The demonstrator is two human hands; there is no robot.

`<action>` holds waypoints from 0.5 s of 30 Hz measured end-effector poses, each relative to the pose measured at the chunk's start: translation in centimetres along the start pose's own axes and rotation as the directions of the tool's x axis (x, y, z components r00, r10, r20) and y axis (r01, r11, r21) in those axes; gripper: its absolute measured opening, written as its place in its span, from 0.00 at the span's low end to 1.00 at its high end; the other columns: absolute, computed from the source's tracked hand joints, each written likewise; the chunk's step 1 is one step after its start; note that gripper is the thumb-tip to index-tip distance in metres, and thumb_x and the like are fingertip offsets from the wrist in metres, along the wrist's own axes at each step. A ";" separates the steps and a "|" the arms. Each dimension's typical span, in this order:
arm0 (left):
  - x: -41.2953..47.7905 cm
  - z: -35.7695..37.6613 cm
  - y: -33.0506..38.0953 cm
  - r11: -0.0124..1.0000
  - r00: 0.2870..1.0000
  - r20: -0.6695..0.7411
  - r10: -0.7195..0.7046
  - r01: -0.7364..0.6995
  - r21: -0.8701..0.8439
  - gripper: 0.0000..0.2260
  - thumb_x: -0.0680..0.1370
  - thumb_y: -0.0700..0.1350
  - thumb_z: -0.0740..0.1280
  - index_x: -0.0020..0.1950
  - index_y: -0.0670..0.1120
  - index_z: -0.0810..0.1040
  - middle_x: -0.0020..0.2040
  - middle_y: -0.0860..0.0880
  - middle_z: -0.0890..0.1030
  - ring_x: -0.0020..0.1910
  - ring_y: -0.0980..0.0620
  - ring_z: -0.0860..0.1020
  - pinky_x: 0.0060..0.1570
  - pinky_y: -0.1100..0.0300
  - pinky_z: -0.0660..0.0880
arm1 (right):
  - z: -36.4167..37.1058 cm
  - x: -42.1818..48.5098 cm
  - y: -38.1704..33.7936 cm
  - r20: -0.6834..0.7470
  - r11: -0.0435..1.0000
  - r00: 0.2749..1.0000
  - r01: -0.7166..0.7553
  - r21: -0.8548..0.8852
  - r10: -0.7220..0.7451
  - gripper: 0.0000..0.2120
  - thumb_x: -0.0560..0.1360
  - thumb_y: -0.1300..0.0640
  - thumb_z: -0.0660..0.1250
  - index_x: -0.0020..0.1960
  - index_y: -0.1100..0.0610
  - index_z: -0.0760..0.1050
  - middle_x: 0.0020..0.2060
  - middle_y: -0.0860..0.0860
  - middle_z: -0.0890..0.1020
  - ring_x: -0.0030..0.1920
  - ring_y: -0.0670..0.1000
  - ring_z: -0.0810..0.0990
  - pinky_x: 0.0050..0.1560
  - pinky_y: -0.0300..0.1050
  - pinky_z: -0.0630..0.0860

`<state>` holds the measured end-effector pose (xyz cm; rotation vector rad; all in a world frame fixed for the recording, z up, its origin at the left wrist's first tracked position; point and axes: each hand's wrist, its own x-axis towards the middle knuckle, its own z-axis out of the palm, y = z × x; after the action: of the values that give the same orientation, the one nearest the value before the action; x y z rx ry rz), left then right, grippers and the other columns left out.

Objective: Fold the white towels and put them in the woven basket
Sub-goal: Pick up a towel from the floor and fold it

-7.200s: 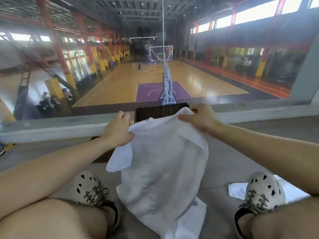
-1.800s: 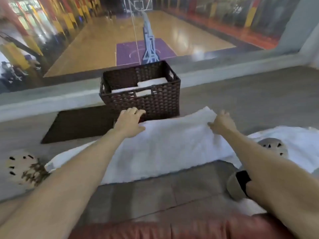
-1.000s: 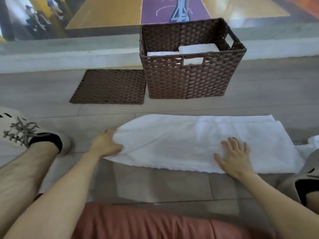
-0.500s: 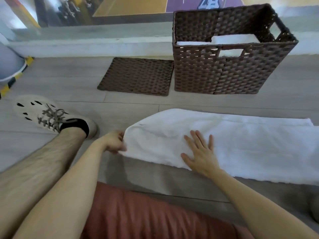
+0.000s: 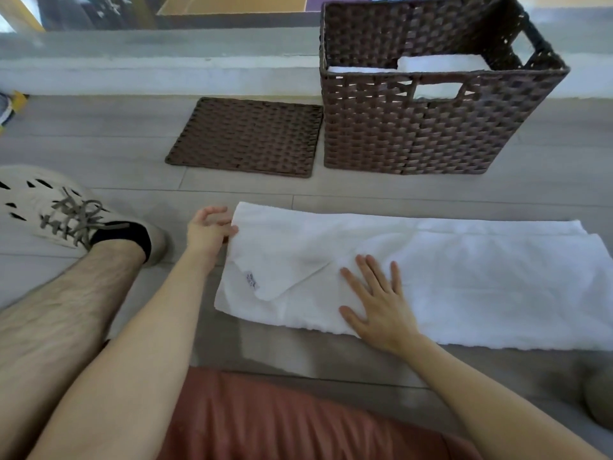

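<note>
**Left corner turned over on the towel**

The towel [image 5: 447, 280] lies in a long band on the floor [image 5: 99, 134], in front of the basket [image 5: 414, 127], which already holds folded towels [image 5: 441, 63]. Half a second ago its left end was a rounded lump; now that end lies flatter, with a corner flap folded over (a small label [image 5: 252, 280] shows on it). The left hand [image 5: 209, 230] pinches the towel's left edge between thumb and fingers. The right hand [image 5: 378, 303] rests flat on the cloth, fingers spread wide, holding nothing, much as before. A woven mat [image 5: 248, 137] lies just left of the basket, and a shoe [image 5: 56, 210] sits at far left.
</note>
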<state>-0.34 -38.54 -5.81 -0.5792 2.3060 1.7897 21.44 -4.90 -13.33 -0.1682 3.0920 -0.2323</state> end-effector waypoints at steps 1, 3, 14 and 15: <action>0.0 -0.1 -0.1 0.975 0.993 -0.077 0.091 -0.073 0.210 0.20 0.73 0.25 0.68 0.59 0.45 0.80 0.51 0.43 0.87 0.45 0.44 0.83 0.42 0.56 0.84 | -0.1 0.0 0.0 0.005 1.000 1.000 -0.001 0.001 0.001 0.37 0.83 0.30 0.51 0.87 0.44 0.49 0.87 0.52 0.44 0.86 0.54 0.39 0.82 0.71 0.44; -0.2 -0.7 -0.7 0.836 0.964 -0.097 0.248 -0.162 0.524 0.18 0.71 0.31 0.66 0.55 0.49 0.81 0.52 0.47 0.85 0.50 0.45 0.82 0.52 0.50 0.83 | -0.2 -0.1 0.0 0.030 1.000 1.000 -0.003 -0.003 0.003 0.37 0.83 0.30 0.50 0.87 0.44 0.48 0.87 0.52 0.43 0.86 0.54 0.38 0.82 0.71 0.43; -3.2 -0.1 -2.4 0.605 0.859 0.497 0.125 -0.463 0.648 0.10 0.76 0.51 0.80 0.50 0.51 0.81 0.54 0.54 0.75 0.54 0.51 0.74 0.51 0.54 0.74 | -2.9 5.5 6.9 -0.189 0.940 0.932 -0.271 0.208 0.310 0.26 0.82 0.58 0.63 0.80 0.58 0.67 0.77 0.56 0.73 0.81 0.59 0.64 0.82 0.66 0.56; -2.8 0.0 -2.6 0.665 0.890 0.424 0.168 -0.420 0.617 0.15 0.80 0.53 0.76 0.41 0.47 0.75 0.43 0.52 0.75 0.44 0.50 0.73 0.43 0.54 0.69 | -2.9 6.1 8.0 -0.148 0.931 0.929 -0.309 0.196 0.340 0.27 0.82 0.57 0.65 0.80 0.58 0.67 0.75 0.57 0.74 0.80 0.60 0.65 0.81 0.68 0.55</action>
<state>3.24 -38.48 -7.11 0.2386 2.6447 0.8319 14.43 2.71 -11.81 0.3926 3.1860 -0.5192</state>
